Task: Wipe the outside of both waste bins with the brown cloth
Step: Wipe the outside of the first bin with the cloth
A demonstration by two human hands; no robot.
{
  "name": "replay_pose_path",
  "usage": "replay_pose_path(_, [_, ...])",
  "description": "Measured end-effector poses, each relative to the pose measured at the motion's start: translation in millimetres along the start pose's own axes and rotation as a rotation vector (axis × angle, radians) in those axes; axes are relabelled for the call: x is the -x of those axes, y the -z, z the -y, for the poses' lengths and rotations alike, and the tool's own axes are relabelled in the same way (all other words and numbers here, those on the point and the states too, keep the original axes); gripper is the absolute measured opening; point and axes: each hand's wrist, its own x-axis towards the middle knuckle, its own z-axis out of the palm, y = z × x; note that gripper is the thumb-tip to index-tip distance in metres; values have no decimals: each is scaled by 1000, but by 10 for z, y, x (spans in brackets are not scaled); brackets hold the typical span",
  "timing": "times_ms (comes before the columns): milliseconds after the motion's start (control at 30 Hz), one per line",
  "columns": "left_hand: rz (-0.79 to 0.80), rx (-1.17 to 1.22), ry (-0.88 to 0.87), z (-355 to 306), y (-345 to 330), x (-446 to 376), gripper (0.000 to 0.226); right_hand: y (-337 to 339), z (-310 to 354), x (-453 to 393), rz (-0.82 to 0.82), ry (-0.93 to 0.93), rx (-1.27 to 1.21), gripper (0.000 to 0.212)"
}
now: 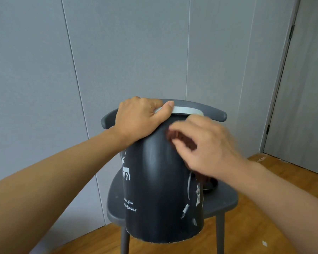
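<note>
A dark waste bin (163,195) is seen on the seat of a dark grey chair (226,200), tilted so that its base juts past the seat's front edge. A pale grey ring (188,110) runs round its rim, and a white deer figure (125,169) with some small white lettering is printed on its side; scuffed, peeling white marks show lower on the right.

The rim is gripped by the left hand (138,120), with the thumb hooked over the pale ring and the other fingers curled over the far edge. The right hand (207,147) is blurred and is held against the upper wall of the bin, its fingers (180,143) bent; a reddish-brown patch, probably the brown cloth (178,136), is glimpsed beneath them, but whether it is truly grasped cannot be told from the blur.

The chair's curved backrest (215,112) is seen behind the bin, and a dark object of unclear kind lies on the seat at the right, mostly hidden by the right wrist. The chair stands on a wooden floor (264,226) in a corner formed by grey panelled walls (117,52), with narrow vertical seams between the panels. A grey door (308,88) with dark hinges is seen at the far right, and a small white scrap (264,243) lies on the floor near the lower right.
</note>
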Motion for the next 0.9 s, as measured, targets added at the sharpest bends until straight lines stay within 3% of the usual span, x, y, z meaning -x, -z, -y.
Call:
replay_pose_path(133, [6, 19, -6, 17, -11, -11, 66, -84, -25, -52, -56, -56, 17, 28])
replay_pose_path(333, [3, 49, 25, 91, -26, -16, 63, -66, 135, 484, 206, 92, -109, 30])
replay_pose_path(567, [-1, 21, -1, 28, -44, -27, 68, -110, -11, -84, -70, -53, 13, 28])
replay_pose_path(767, [5, 65, 36, 129, -24, -22, 48, -41, 169, 332, 223, 38, -77, 49])
replay_pose_path(900, [-7, 72, 40, 124, -27, -8, 56, 29, 102, 437, 183, -63, -225, 57])
